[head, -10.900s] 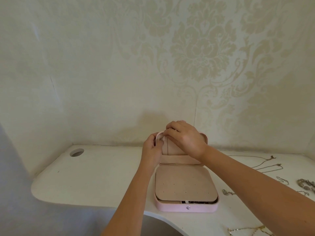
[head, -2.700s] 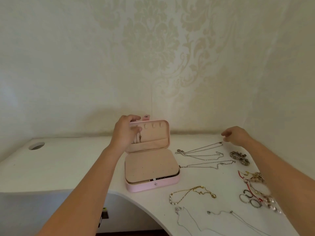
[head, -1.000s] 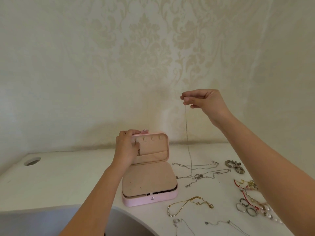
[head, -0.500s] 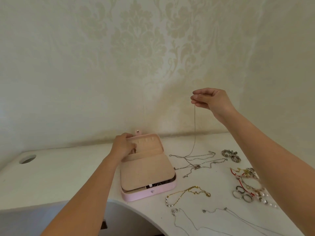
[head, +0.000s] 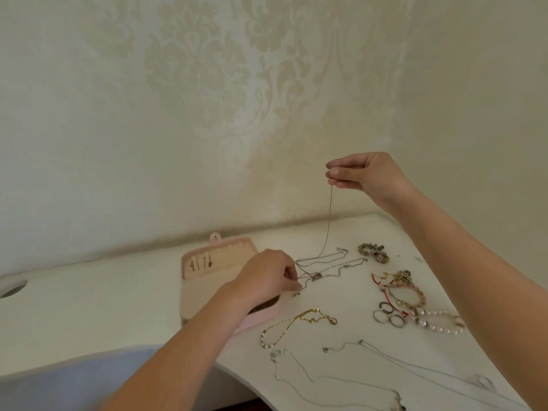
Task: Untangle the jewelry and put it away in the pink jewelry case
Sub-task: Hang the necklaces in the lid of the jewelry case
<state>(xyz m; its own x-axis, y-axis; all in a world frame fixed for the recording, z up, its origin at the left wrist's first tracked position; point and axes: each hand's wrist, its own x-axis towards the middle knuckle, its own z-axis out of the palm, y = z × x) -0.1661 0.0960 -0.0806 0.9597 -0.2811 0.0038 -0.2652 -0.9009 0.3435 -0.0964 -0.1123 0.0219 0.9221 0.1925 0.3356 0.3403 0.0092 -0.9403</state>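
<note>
While right hand point(head: 367, 176) pinches a chain point(head: 328, 221) aloft, left hand point(head: 267, 274) pinching tangled chains point(head: 326, 260)

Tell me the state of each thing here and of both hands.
jewelry case, open, lid tipped back.
right hand, raised, pinches the chain.
chain, hangs down, lower end in the tangle.
tangle, lies flat, not yet undone.
left hand, pinches a tangle strand.
gold necklace, lies loose, apart.

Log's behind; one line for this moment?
right hand: pinches silver chain aloft | left hand: pinches its tangle | pink jewelry case: open
</note>
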